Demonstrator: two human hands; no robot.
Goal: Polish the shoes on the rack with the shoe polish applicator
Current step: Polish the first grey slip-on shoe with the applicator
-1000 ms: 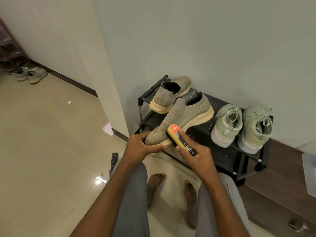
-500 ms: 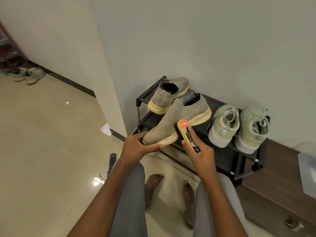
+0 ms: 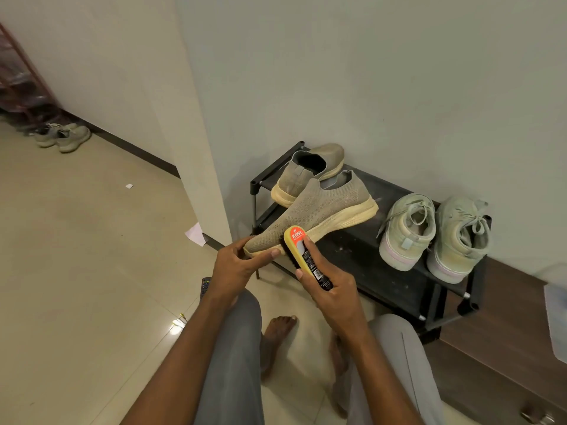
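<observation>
left hand point(image 3: 237, 265) grips shoe point(image 3: 313, 216) toe | right hand point(image 3: 333, 289) clamps applicator point(image 3: 303, 254), seemingly touching sole edge

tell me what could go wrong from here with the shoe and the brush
The left hand pinches only the toe of the knit shoe, so brush pressure might twist or drop it. Its heel hangs close to the second knit shoe and might nudge it on the rack. The applicator bristles could smear polish on the left thumb.

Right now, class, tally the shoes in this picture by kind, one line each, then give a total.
Tan knit slip-ons: 2, one on the rack, one held at the toe by the left hand
Pale green lace-ups on the rack: 2
Grey sneakers on the far floor: 2
Total: 6
</observation>
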